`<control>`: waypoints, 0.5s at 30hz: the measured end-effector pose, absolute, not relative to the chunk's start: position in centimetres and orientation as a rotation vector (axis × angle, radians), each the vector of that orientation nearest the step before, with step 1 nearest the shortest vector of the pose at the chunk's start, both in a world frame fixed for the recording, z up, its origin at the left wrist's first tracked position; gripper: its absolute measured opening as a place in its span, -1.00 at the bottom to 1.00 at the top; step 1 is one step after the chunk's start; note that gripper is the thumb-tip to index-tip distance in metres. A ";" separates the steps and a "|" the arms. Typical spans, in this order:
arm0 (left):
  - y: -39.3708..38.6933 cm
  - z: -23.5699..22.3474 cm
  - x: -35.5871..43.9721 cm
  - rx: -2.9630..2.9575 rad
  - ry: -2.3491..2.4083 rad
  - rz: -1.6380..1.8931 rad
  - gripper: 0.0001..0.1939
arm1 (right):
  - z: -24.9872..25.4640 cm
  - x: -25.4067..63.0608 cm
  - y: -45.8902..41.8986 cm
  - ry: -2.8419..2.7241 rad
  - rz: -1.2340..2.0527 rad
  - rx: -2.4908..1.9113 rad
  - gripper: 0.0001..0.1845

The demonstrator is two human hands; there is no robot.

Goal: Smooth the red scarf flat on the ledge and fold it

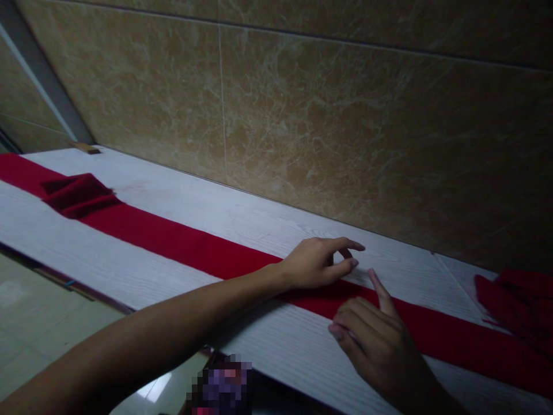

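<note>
A long red cloth strip [181, 245] lies lengthwise along a white wood-grain table [173, 288]. My left hand [317, 262] is over the strip's middle, its index finger and thumb apart with nothing visible between them. Just to its right and nearer to me, my right hand [375, 334] is at the strip's front edge. Its index finger points up and away while the other fingers curl in toward the thumb. A small pale sliver shows by those curled fingers; I cannot make out what it is.
Toward the left, a bunched red fold [80, 196] sits on the strip. More crumpled red cloth [518, 300] lies at the far right. A small brown block [86, 148] rests at the table's back left corner, and a tan tiled wall [302, 127] rises behind the table.
</note>
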State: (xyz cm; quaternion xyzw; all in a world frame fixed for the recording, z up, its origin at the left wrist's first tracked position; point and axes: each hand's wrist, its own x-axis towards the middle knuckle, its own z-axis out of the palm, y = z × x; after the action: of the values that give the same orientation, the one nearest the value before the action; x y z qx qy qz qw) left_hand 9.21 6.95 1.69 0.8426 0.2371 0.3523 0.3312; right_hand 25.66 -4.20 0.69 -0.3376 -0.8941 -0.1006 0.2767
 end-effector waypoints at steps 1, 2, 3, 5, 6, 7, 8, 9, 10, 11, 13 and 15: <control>6.7 1.7 9.3 2.172 0.606 0.942 -0.62 | 0.6 25.1 -4.0 -2.394 -0.269 -0.914 -0.69; 6.5 1.7 9.5 2.143 0.602 0.969 -0.62 | 0.5 24.7 -3.7 -2.384 -0.264 -0.920 -0.63; 6.3 1.7 9.5 2.119 0.607 1.007 -0.63 | 0.4 24.3 -3.4 -2.376 -0.253 -0.924 -0.58; 6.2 1.7 9.6 2.091 0.627 1.100 -0.65 | 0.4 23.6 -2.9 -2.365 -0.237 -0.926 -0.50; 6.2 1.6 9.6 2.083 0.637 1.146 -0.66 | 0.5 23.2 -2.7 -2.359 -0.234 -0.933 -0.47; 6.3 1.6 9.6 2.074 0.645 1.181 -0.67 | 0.7 22.8 -2.5 -2.351 -0.237 -0.939 -0.45; 6.4 1.6 9.5 2.056 0.648 1.202 -0.68 | 0.8 22.4 -2.2 -2.341 -0.243 -0.947 -0.43; 6.5 1.7 9.5 2.022 0.654 1.218 -0.68 | 1.0 22.0 -2.0 -2.327 -0.251 -0.954 -0.42; 6.6 1.7 9.4 1.972 0.667 1.228 -0.68 | 1.1 21.6 -1.7 -2.308 -0.261 -0.958 -0.41; 6.6 1.8 9.4 1.911 0.683 1.235 -0.68 | 1.2 21.2 -1.5 -2.288 -0.271 -0.957 -0.41; 6.6 2.0 9.4 1.793 0.708 1.243 -0.68 | 1.1 20.8 -1.1 -2.249 -0.295 -0.948 -0.41; 6.5 2.3 9.5 1.719 0.709 1.252 -0.71 | 0.9 20.7 -0.8 -2.228 -0.313 -0.936 -0.42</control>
State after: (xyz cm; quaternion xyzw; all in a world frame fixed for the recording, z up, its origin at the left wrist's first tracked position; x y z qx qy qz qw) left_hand 9.49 6.48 2.32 0.6905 0.2849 0.5030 0.4348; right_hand 20.70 -0.82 0.87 -0.3606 -0.8580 -0.1205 0.3453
